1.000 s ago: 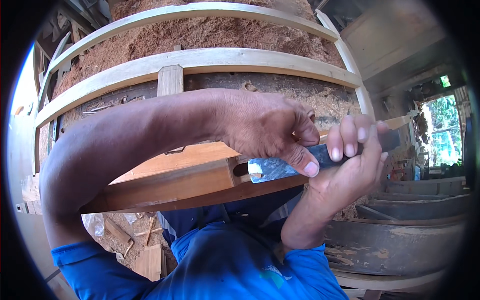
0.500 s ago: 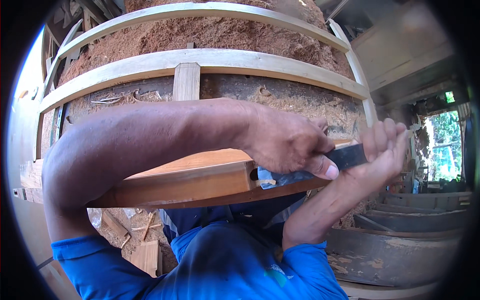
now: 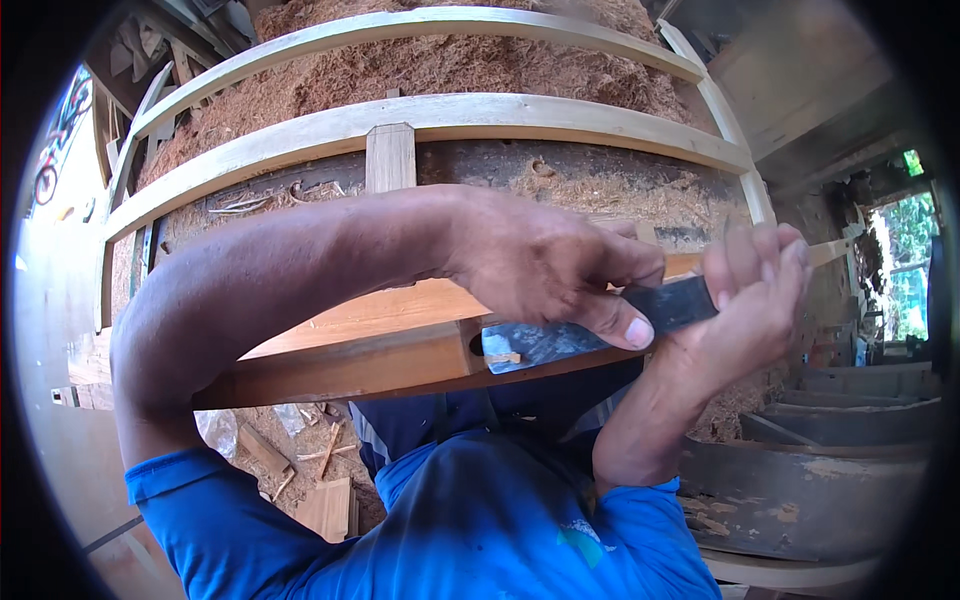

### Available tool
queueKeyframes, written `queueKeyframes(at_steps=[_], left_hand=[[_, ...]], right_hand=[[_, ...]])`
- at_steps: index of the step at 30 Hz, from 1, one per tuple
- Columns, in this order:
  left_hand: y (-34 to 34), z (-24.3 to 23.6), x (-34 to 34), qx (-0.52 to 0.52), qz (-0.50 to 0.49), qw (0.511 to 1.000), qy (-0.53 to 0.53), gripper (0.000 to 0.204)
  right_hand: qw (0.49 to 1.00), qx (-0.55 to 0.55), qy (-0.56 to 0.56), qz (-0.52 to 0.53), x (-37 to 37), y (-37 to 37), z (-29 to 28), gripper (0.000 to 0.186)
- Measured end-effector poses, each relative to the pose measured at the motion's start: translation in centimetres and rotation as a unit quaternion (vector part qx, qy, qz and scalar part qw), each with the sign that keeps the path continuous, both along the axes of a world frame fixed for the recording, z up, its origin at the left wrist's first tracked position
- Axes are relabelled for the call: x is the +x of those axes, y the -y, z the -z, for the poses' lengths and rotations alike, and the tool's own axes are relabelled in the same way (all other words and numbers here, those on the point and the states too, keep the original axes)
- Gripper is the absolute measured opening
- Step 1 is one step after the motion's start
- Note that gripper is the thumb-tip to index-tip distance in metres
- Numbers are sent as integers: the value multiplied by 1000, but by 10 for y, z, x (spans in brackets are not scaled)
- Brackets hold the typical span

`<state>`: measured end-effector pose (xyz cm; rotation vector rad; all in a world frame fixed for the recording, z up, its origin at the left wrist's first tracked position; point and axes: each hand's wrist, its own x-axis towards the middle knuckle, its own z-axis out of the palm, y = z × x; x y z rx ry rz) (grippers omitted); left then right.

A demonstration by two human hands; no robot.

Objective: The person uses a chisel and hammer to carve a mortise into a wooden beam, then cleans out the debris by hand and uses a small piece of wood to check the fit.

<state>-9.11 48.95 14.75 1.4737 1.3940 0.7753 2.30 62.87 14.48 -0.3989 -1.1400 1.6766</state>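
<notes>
Both of my hands grip a flat dark tool with a smooth grey-blue metal face point(image 3: 545, 345); its exact kind is unclear. My left hand point(image 3: 555, 265) reaches over from the left and is closed on its middle, thumb lying along the face. My right hand point(image 3: 750, 290) is closed around the dark right end, fingers curled and slightly blurred. A small wood chip rests on the metal face near its left end. The tool lies along an orange-brown wooden piece point(image 3: 350, 362) that runs left under my left forearm. Between them is a dark hollow.
Beyond my hands stands a pale wooden frame point(image 3: 570, 120) with rails and a short upright point(image 3: 390, 160). Behind it is a heap of brown wood shavings point(image 3: 470, 65). Offcuts point(image 3: 325, 508) lie on the floor at lower left. Curved dark planks point(image 3: 800, 500) are stacked at right.
My hands and the tool have shifted left along the wood, and more of the metal face shows. The whole background has moved slightly right in view.
</notes>
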Motion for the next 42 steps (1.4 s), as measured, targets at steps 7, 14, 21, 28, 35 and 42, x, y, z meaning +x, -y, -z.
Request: queueKeyframes(at_steps=[7, 14, 21, 28, 35, 42], left_hand=[[29, -7, -5, 36, 8, 998, -45, 48], [24, -23, 27, 222, -81, 962, -135, 38], [63, -67, 90, 240, -398, 852, -242, 14], [111, -44, 90, 135, -465, 825, -292, 41], [113, -33, 100, 65, -470, 849, -234, 50], [117, -24, 100, 95, -475, 822, -301, 47]], right_hand=[[991, -8, -112, -73, 5, 34, -2, 21], [968, -20, -118, -219, 34, 60, -34, 60], [756, -16, -178, -629, -32, 32, -72, 33], [626, 64, -121, -768, -57, 102, -94, 31], [650, 134, -152, -732, -63, 115, -74, 43], [681, 195, -162, -686, -62, 130, -77, 28]])
